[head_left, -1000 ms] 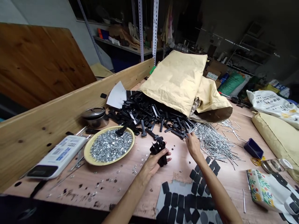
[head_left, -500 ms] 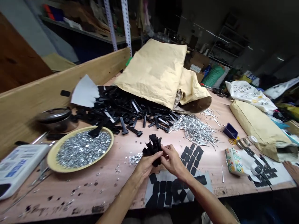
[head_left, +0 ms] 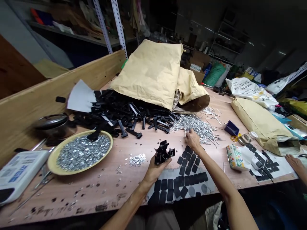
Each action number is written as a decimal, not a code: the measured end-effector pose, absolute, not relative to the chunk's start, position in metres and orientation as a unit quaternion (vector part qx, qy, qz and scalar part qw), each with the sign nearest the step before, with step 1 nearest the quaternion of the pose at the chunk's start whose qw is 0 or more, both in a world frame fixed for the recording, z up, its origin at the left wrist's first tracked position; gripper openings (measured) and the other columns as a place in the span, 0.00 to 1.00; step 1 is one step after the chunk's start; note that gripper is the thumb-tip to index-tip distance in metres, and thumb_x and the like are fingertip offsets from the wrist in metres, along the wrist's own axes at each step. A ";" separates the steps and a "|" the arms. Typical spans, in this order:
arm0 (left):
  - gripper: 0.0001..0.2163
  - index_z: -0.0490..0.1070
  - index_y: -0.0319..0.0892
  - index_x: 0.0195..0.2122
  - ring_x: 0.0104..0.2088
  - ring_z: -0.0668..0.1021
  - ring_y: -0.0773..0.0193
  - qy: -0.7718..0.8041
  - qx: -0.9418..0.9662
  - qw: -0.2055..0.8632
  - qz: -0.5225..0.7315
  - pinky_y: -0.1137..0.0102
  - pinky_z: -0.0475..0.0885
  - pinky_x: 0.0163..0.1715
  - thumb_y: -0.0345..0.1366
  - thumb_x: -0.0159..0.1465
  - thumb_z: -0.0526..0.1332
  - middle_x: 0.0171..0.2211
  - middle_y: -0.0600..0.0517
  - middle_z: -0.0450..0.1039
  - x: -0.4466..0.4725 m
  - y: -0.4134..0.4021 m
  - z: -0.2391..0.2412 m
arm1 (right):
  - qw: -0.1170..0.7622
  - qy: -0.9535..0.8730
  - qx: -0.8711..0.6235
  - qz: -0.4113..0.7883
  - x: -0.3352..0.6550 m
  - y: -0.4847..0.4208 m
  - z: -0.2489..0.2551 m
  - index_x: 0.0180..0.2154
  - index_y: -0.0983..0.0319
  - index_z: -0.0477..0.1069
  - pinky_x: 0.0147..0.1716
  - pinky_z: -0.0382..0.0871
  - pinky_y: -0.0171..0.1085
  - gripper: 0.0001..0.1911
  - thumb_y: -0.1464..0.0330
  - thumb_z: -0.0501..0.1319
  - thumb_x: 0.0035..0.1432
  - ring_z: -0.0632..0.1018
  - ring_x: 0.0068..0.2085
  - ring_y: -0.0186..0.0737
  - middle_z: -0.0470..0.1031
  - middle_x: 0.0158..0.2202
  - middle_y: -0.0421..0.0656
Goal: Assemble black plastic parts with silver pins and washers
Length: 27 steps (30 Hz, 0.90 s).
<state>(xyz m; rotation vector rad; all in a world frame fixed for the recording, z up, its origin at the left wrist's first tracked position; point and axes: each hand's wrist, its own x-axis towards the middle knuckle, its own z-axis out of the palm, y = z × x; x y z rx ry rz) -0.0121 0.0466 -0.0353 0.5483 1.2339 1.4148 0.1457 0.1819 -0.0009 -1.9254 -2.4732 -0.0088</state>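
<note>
Several black plastic parts (head_left: pixel 163 152) are cradled in the left hand (head_left: pixel 157 166), to the right of the yellow bowl (head_left: pixel 52 161), with the palm below and the fingers curled around their base. By being cupped in this way, the bunch is presumably steadied from beneath, and its upper ends are left exposed. The right hand (head_left: pixel 192 139) is placed farther to the right of the bowl, at the near edge of a pile of slim metal rods (head_left: pixel 199 126); its fingers are drawn close together, but whether a rod is pinched cannot be told, since the fingertips are small and partly hidden.

Small metal washers (head_left: pixel 83 151) are contained by the bowl, whose raised rim probably stops them from straying (a small loose heap (head_left: pixel 137 159) is nevertheless seen on the table (head_left: pixel 129 143) just to its right). Beyond the bowl, more parts are heaped in a black pile (head_left: pixel 115 105) before a large paper sack (head_left: pixel 148 73), seemingly for easy reach. Well to the right of the bowl, flat black pads (head_left: pixel 184 163) are laid out in rows, apparently so that each can be picked up singly.
</note>
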 end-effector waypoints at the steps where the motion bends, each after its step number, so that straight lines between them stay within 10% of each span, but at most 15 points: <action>1: 0.17 0.74 0.40 0.30 0.34 0.79 0.59 0.526 0.238 0.554 0.600 0.66 0.72 0.39 0.36 0.38 0.72 0.28 0.52 0.77 -0.014 0.047 -0.036 | 0.046 -0.792 -0.608 0.018 0.145 0.181 0.002 0.34 0.63 0.72 0.35 0.67 0.37 0.08 0.73 0.54 0.59 0.73 0.40 0.41 0.72 0.43 0.49; 6: 0.16 0.74 0.41 0.31 0.36 0.79 0.56 0.541 0.285 0.521 0.596 0.65 0.72 0.40 0.36 0.40 0.71 0.30 0.51 0.78 -0.018 0.048 -0.036 | 0.434 -0.708 -0.503 0.241 0.137 0.152 0.022 0.41 0.61 0.67 0.33 0.72 0.36 0.08 0.66 0.56 0.58 0.75 0.30 0.34 0.74 0.31 0.39; 10: 0.16 0.74 0.43 0.33 0.36 0.79 0.55 0.547 0.351 0.490 0.581 0.66 0.72 0.39 0.35 0.41 0.70 0.31 0.50 0.79 -0.014 0.047 -0.029 | 0.566 -0.646 -0.394 0.328 0.121 0.118 0.040 0.42 0.58 0.65 0.37 0.75 0.38 0.11 0.64 0.61 0.56 0.78 0.33 0.34 0.76 0.34 0.39; 19: 0.14 0.73 0.43 0.31 0.31 0.78 0.58 0.549 0.396 0.485 0.554 0.70 0.70 0.31 0.35 0.42 0.69 0.24 0.54 0.77 -0.012 0.044 -0.022 | 0.557 -0.633 -0.363 0.396 0.114 0.100 0.032 0.34 0.59 0.68 0.33 0.77 0.39 0.12 0.59 0.63 0.53 0.80 0.30 0.36 0.76 0.29 0.38; 27: 0.11 0.73 0.43 0.31 0.32 0.78 0.59 0.531 0.399 0.468 0.583 0.69 0.72 0.34 0.34 0.45 0.67 0.29 0.53 0.77 -0.009 0.035 -0.036 | 0.365 -0.760 -0.462 0.276 0.148 0.123 0.021 0.35 0.60 0.73 0.34 0.72 0.35 0.13 0.61 0.54 0.62 0.77 0.37 0.36 0.75 0.37 0.44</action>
